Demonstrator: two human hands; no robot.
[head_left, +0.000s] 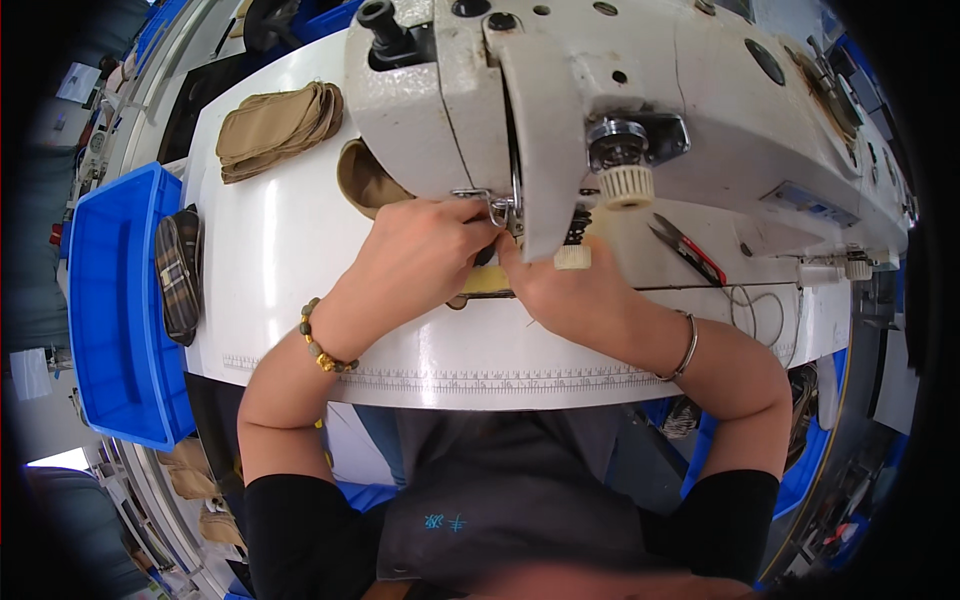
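Left hand curled, fingers drawn together and pinched at the needle area of the off-white industrial sewing machine, knuckles up, fingertips pressed beside the small metal presser foot. Right hand laid just beside it, touching the left at the fingertips, fingers tucked under the machine head, so cannot tell whether closed on anything or merely pressing flat. Between and under both hands, a small yellowish-tan fabric piece, mostly hidden, only an edge visible on the white table top. On the left wrist, a beaded bracelet of dull green and gold beads; on the right wrist, a thin silver bangle. Behind the left hand, a curved tan fabric piece lying partly under the machine. Farther back left, a stack of flat tan fabric pieces. Right of the machine head, red-handled thread snips on the table. Along the near table edge, a printed measuring scale. At far left, a blue plastic bin with a plaid cloth item resting on its rim.
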